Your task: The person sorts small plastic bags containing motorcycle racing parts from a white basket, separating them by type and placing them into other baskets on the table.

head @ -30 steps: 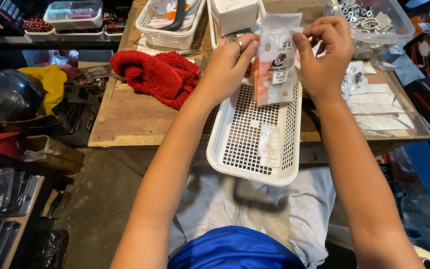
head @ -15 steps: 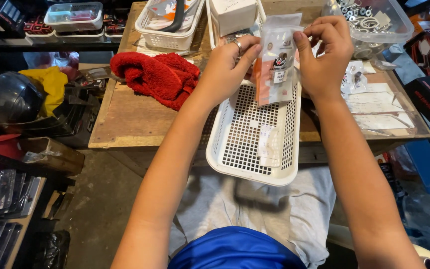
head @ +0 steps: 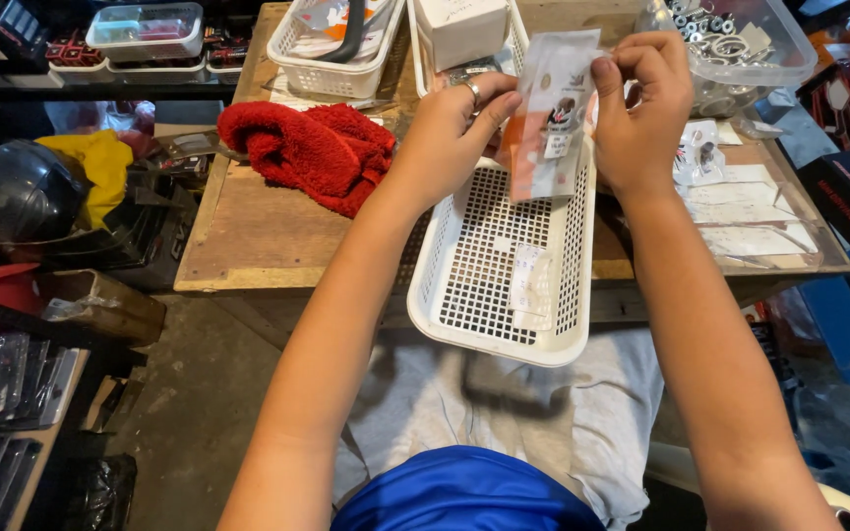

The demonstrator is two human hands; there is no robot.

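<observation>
Clear plastic packet [head: 551, 113] being pinched between left hand [head: 450, 133] and right hand [head: 641, 103], hanging above white perforated basket [head: 464, 285], red towel [head: 312, 149] lying left of the left hand

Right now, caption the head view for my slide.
Both hands, left and right, hold a small plastic packet above a white perforated basket.
</observation>
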